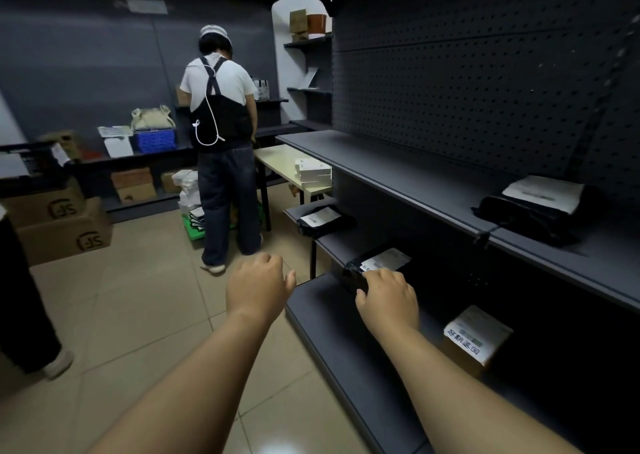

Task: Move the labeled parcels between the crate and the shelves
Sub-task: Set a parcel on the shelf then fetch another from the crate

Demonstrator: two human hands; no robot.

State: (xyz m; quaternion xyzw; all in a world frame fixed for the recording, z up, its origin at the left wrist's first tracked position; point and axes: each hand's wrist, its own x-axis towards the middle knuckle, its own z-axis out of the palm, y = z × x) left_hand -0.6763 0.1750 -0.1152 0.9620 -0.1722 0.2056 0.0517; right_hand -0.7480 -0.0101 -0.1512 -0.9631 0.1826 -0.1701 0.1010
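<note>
Ahead of you a person [221,135] in a white shirt, dark apron and jeans stands facing away on the tan tiled floor [138,315]. To your left sit two stacked cardboard boxes [59,225]. Beside the person a pale table [287,166] carries a stack of white boxes [313,173], and a blue basket [156,140] rests on the far counter.

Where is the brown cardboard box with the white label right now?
The brown cardboard box sits on the bottom shelf, lower right of the head view, behind the right hand.
</note>
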